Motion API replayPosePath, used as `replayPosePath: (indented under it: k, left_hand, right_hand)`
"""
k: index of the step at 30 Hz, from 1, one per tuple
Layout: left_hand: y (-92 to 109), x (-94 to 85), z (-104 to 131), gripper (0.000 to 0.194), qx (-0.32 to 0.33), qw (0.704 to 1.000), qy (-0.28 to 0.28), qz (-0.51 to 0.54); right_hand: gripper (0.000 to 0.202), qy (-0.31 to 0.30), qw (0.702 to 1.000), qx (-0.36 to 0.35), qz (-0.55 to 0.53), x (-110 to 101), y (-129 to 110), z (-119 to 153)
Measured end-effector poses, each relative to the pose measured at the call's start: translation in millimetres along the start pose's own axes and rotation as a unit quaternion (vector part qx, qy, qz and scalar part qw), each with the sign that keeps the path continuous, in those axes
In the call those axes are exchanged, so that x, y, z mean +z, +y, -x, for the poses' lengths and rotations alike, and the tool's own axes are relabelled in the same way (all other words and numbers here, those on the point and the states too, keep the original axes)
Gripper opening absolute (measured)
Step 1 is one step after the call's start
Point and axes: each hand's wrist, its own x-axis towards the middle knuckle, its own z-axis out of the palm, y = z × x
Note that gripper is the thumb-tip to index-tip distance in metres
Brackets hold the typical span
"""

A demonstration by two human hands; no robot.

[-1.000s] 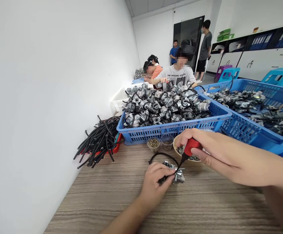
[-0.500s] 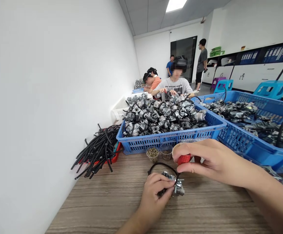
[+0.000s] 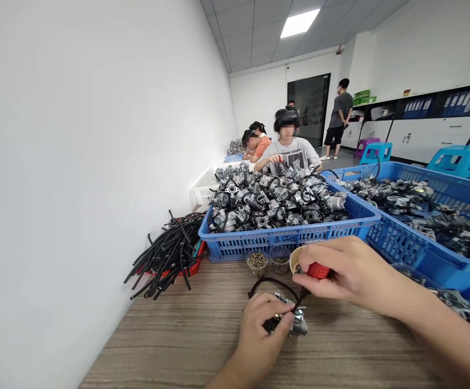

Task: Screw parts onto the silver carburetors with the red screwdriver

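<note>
A metal carburetor [image 3: 300, 325] lies on the wooden table, partly covered by my left hand [image 3: 261, 332], whose fingers are closed around it. From it a thin black hose [image 3: 268, 279] loops up behind my fingers. My right hand [image 3: 350, 270] grips the red handle of a screwdriver [image 3: 318, 270]. Its dark shaft slants down and left to the carburetor beside my left thumb and fingertips. Exactly where the tip touches is hidden.
Behind my hands stands a blue crate [image 3: 287, 237] heaped with carburetors. Small cups of brass screws [image 3: 256, 262] sit before it. Black hoses [image 3: 166, 254] pile in a red tray at left. Another blue crate [image 3: 429, 243] is at right. A co-worker [image 3: 289, 148] sits opposite.
The screwdriver has tilted, its handle now leaning right, with my right hand turned along with it. My left hand stays on the carburetor. The whole view has shifted slightly.
</note>
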Motion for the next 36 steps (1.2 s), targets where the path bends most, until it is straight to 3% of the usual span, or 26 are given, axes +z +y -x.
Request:
replayPosePath:
  k: [5,9,12,16,18,21,27,36]
  left_hand:
    - [0.5,1.0,1.7,0.022,-0.009,1.000,0.005,0.006]
    - [-4.3,3.6,3.9,0.021,-0.011,1.000,0.021,0.016]
    - [-8.2,6.2,4.2,0.018,-0.001,0.999,0.036,0.034]
    - [-8.5,7.1,2.7,0.016,0.012,0.999,0.028,0.040]
    - [-7.3,6.2,1.9,0.016,0.010,0.999,0.019,0.038]
    - [-6.0,4.8,1.8,0.013,-0.006,0.999,0.008,0.038]
    - [-6.7,6.0,4.1,0.004,-0.001,1.000,-0.007,0.024]
    - [-7.8,7.1,3.9,0.006,-0.008,1.000,-0.010,0.005]
  right_hand:
    - [0.028,0.011,0.999,0.001,0.053,9.9,-5.9,0.2]
    - [0.024,-0.037,0.998,0.033,0.047,1.0,-20.0,-2.0]
    - [0.013,-0.086,0.994,0.063,-0.024,-12.2,-29.4,-1.4]
    - [0.028,-0.136,0.974,0.093,-0.158,-21.0,-31.6,1.6]
    - [0.025,-0.162,0.960,0.101,-0.204,-20.7,-28.7,1.6]
    - [0.016,-0.156,0.956,0.096,-0.228,-19.0,-22.6,-0.2]
    - [0.013,-0.121,0.974,0.059,-0.184,-19.6,-10.6,3.1]
    - [0.039,-0.076,0.997,0.019,0.024,-12.2,0.4,4.2]
